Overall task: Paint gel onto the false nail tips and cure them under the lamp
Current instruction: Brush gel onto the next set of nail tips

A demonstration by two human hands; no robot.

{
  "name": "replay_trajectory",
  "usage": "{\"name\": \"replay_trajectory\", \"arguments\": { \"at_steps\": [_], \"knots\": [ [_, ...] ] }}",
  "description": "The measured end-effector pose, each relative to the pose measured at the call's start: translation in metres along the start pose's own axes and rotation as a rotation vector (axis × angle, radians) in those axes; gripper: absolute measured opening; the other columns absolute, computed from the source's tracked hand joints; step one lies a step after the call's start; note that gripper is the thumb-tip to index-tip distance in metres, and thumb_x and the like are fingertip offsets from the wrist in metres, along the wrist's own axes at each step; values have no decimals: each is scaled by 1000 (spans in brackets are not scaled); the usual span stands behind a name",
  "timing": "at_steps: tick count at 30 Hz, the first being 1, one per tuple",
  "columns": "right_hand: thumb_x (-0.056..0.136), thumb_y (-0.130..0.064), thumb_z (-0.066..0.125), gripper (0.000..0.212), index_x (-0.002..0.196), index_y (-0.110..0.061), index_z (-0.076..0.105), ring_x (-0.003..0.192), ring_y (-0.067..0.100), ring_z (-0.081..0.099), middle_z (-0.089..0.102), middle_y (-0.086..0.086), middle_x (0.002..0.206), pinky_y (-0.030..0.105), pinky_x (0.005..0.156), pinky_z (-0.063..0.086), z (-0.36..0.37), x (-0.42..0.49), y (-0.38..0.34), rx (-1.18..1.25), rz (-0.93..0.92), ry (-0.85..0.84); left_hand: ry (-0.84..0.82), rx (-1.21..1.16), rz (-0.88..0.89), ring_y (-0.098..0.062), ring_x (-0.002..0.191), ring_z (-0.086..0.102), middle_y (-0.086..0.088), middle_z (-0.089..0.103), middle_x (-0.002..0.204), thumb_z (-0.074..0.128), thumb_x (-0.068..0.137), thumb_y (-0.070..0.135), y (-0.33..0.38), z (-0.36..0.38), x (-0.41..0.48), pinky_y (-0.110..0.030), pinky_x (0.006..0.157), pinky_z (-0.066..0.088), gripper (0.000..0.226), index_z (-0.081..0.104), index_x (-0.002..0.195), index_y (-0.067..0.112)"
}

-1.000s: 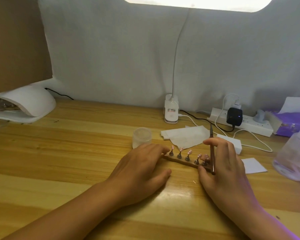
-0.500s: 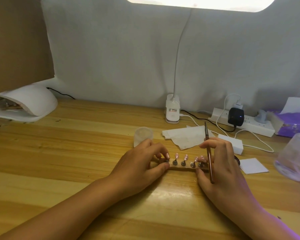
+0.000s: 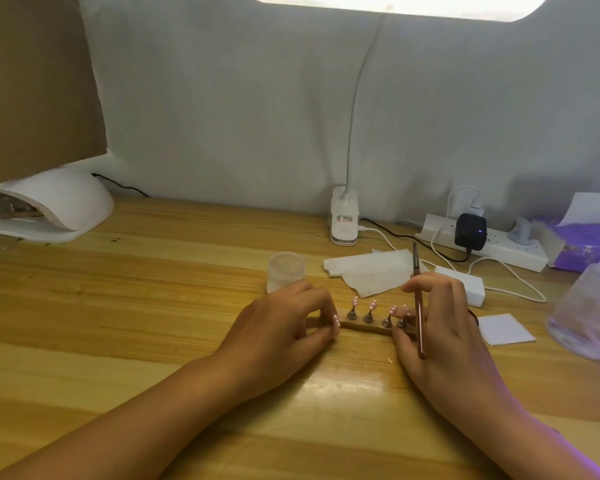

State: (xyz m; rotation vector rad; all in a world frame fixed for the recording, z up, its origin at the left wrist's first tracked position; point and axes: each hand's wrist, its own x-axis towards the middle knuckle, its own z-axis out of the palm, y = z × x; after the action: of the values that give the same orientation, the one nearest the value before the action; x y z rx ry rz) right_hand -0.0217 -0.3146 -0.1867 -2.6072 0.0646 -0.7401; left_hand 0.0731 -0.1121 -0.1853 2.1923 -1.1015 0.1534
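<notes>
Several pink nail tips stand on little pegs along a wooden strip, which lies on the tabletop between both hands. A second ago the strip sat askew; now it's squared up. The left hand pinches one end, and the right hand is clamped on the other with the brush tucked in its fingers. It looks ready for lifting to the curing lamp, well apart at far left.

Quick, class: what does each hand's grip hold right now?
Left hand: pinches the left end of the nail stand.
Right hand: holds the brush, fingers at the stand's right end.
</notes>
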Motion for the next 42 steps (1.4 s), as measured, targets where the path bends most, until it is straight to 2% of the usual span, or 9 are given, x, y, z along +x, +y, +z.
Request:
{"name": "replay_trajectory", "arguments": {
  "at_steps": [4, 7, 11, 13, 16, 20, 23, 26, 42],
  "knots": [
    [82, -12, 71, 54, 115, -33, 35, 111, 19, 54, 39, -9, 117, 42, 95, 46, -3, 3, 2, 108, 72, 33, 0, -42, 26, -6, 67, 54, 21, 60, 94, 68, 90, 31, -1, 1, 0, -18, 59, 38, 7, 64, 94, 35],
    [81, -13, 74, 44, 112, -24, 45, 110, 15, 56, 54, -6, 113, 42, 95, 47, -7, 3, -4, 276, 50, 187, 3, -105, 2, -4, 62, 53, 19, 64, 96, 68, 89, 29, -4, 1, 1, -19, 59, 37, 10, 69, 97, 35],
    [80, -23, 68, 24, 94, -22, 49, 81, 11, 65, 61, -7, 84, 22, 72, 53, -18, 2, -25, 558, -15, 342, -1, -128, -5, -2, 62, 52, 18, 64, 97, 69, 88, 34, -5, 2, 1, -19, 59, 37, 8, 71, 95, 35],
    [79, -22, 66, 21, 85, -16, 47, 63, 12, 60, 58, 0, 73, 21, 57, 51, -19, 0, -33, 679, -5, 354, -1, -128, -16, 0, 63, 52, 20, 63, 98, 69, 87, 37, -5, 2, 2, -17, 59, 35, 9, 72, 96, 36],
    [78, -25, 62, 23, 82, -9, 47, 51, 22, 48, 52, 10, 61, 35, 47, 45, -16, -4, -37, 832, 129, 226, -4, -124, -28, 2, 64, 52, 22, 61, 97, 70, 87, 37, -5, 2, 2, -15, 59, 33, 8, 72, 95, 39],
    [71, -32, 62, 32, 94, -11, 58, 63, 20, 65, 70, 11, 73, 24, 48, 51, -12, -4, -31, 1100, 382, -66, -2, -118, -27, 1, 64, 52, 21, 61, 96, 72, 86, 36, -6, 2, 2, -15, 59, 34, 8, 71, 92, 40],
    [69, -38, 71, 22, 79, -19, 65, 53, 17, 59, 69, 12, 71, 22, 44, 46, -11, -1, -30, 1079, 410, -149, -14, -128, -23, 1, 63, 52, 19, 63, 96, 74, 84, 35, -5, 2, 1, -16, 59, 35, 8, 71, 90, 39],
    [77, -33, 69, 24, 83, -13, 56, 45, 16, 52, 67, 13, 64, 22, 40, 42, -7, -2, -28, 995, 402, -120, -21, -105, -7, 3, 67, 54, 18, 65, 95, 75, 84, 33, -5, 2, 1, -14, 59, 36, 9, 70, 90, 37],
    [88, -28, 64, 22, 86, -10, 51, 50, 14, 58, 72, 12, 70, 21, 46, 46, 0, -2, -26, 843, 322, -236, -2, -119, -20, 2, 63, 53, 18, 63, 88, 79, 81, 34, -5, 3, 1, -21, 59, 38, 9, 72, 86, 35]
  ]
}}
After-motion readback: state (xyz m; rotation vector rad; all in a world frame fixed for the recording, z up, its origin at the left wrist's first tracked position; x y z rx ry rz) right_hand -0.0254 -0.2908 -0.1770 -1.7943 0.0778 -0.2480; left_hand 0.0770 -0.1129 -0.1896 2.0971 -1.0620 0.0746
